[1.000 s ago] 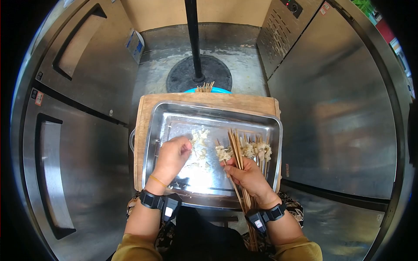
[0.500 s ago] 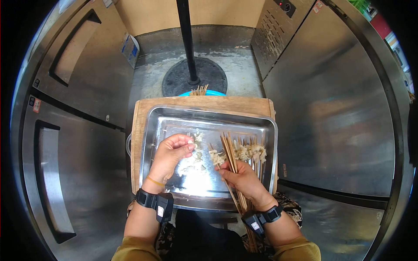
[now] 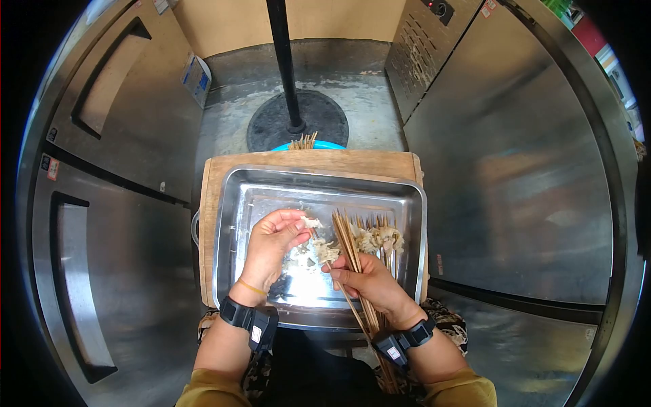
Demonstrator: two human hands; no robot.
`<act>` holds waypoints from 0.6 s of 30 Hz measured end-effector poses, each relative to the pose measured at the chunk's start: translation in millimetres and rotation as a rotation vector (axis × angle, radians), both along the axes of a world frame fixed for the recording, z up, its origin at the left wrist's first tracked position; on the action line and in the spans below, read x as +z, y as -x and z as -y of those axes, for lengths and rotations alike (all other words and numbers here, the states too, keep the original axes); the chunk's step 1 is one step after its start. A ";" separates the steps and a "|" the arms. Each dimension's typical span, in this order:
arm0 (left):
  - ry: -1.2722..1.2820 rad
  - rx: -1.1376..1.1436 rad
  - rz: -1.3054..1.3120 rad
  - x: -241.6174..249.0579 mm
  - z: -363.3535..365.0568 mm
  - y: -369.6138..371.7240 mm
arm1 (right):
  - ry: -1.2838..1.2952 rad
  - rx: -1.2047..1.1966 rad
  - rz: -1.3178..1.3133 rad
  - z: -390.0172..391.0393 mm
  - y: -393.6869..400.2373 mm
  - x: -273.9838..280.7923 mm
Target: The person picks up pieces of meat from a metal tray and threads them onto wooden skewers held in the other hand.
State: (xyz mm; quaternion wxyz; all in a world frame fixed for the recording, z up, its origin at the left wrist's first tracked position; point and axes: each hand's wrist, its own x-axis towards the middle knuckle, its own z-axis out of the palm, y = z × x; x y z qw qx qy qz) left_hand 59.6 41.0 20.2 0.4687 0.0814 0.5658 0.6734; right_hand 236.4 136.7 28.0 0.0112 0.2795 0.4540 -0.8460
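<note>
My left hand [image 3: 272, 245] pinches a pale piece of meat [image 3: 311, 222] above a steel tray [image 3: 251, 197]. A bundle of bamboo skewers [image 3: 346, 241] sticks up out of my right hand [image 3: 364, 279], which grips it, and one skewer carries a lump of meat [image 3: 327, 252] near its tip. The two hands are close together over the tray's middle. Loose pale meat pieces [image 3: 299, 260] lie on the tray floor between them. Finished skewers with meat [image 3: 378, 237] rest at the tray's right side.
The tray sits on a wooden board [image 3: 215, 178]. Beyond it stand a blue container with more skewers [image 3: 302, 142] and a black pole on a round base [image 3: 296, 121]. Steel cabinet doors [image 3: 108, 203] flank both sides.
My left hand has lifted a meat piece from the loose pile and moved right towards the skewer tips. My right hand with the bundle has shifted slightly left to meet it.
</note>
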 end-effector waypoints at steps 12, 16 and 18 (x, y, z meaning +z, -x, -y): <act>-0.106 0.030 0.178 1.8 2.1 -4.5 | 0.061 -0.036 0.008 -1.7 0.6 1.2; -0.098 0.008 0.098 4.4 1.3 -6.7 | 0.064 -0.040 0.018 -2.3 0.7 0.3; -0.082 0.003 0.056 5.9 1.0 -8.8 | 0.067 -0.042 0.016 -2.5 0.7 -0.4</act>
